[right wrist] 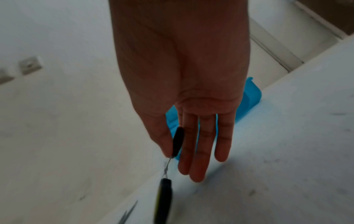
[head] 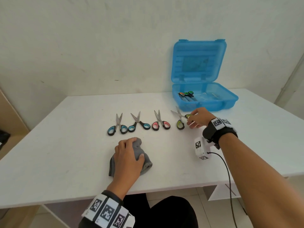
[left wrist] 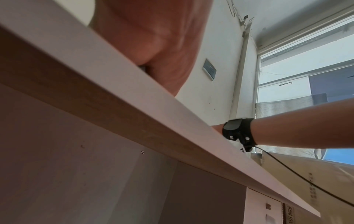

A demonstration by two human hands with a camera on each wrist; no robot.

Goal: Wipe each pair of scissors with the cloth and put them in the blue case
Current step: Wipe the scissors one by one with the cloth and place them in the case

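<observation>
On the white table [head: 65, 145] my left hand [head: 130, 153] grips a bunched grey cloth [head: 139, 145] near the front edge. Behind it several scissors lie in a row with blades pointing away: two blue-handled pairs [head: 117, 126] [head: 139, 125], a pink-handled pair [head: 160, 124] and a green-handled pair [head: 180, 124]. My right hand [head: 199, 118] pinches the right handle of the green-handled pair. In the right wrist view my thumb holds that black handle [right wrist: 178, 141] against my right hand's [right wrist: 184, 91] index finger, the other fingers straight. The blue case [head: 230, 97] stands open behind, with several scissors [head: 186, 95] in it.
The case's lid [head: 197, 63] stands upright against the white wall at the back right. A cable [head: 228, 178] hangs from my right wrist over the table's front edge. My left wrist camera sits below that table edge [left wrist: 172, 128] and shows only my palm [left wrist: 143, 37] and my right forearm [left wrist: 287, 128].
</observation>
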